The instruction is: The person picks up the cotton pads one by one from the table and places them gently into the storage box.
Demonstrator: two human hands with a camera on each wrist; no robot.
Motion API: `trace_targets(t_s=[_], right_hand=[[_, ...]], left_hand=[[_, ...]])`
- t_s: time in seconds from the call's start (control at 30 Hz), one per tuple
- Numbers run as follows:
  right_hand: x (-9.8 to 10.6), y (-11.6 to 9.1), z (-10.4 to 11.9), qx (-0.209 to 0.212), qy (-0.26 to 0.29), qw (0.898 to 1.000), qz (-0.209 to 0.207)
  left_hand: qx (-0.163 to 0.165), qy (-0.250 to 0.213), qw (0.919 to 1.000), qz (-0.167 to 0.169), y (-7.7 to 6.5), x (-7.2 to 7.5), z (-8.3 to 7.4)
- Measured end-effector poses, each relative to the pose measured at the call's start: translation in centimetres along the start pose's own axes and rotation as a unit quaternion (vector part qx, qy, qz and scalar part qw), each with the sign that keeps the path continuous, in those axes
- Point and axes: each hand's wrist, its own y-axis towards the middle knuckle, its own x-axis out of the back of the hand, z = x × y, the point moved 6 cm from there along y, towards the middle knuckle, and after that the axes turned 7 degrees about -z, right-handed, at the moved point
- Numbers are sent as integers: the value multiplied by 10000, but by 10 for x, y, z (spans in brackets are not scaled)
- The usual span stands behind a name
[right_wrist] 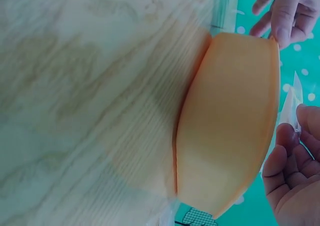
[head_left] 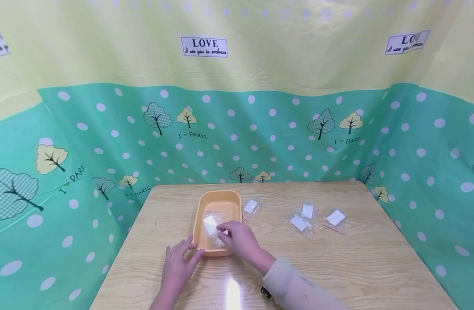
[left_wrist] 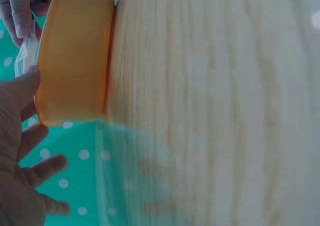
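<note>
An orange plastic tray (head_left: 223,202) stands on the table, its long side running away from me. My right hand (head_left: 242,243) reaches over its near right part. Thumb and forefinger pinch a small clear plastic bag (right_wrist: 290,108) with a white piece inside; it shows above the rim in both wrist views. Another white piece in clear plastic (head_left: 220,240) lies in the tray, partly hidden below that hand. My left hand (head_left: 178,262) touches the tray's near left corner with thumb and forefinger, the other fingers spread loosely.
Just right of the tray lies a clear bag with a white piece (head_left: 250,206). Farther right are two overlapping bags (head_left: 299,223) and one more bag (head_left: 335,218). A patterned green and yellow curtain (head_left: 260,142) surrounds the wooden table (head_left: 360,258) at the back and sides.
</note>
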Motion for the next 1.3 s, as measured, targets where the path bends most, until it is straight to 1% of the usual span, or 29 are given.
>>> trace_targets(t_s=[0.4,0.73,0.93,1.17,1.3], right_hand=[[-15,-3,1,-187,17,9986,487],[-23,-4,0,-106,-88,9976,681],[-31,-4,2,19,-389,9948,945],[-38,-8,3,55,-799,9860,1461],[-41,-10,5,362,-1128,9807,1555]], left_hand=[[-10,65,10000,44,0,0,-2],[-126,114,9999,-28,0,1,-2],[-83,95,9999,2,0,1,-3],[-23,153,9999,4,0,1,-3],[-37,165,9999,-29,0,1,-2]])
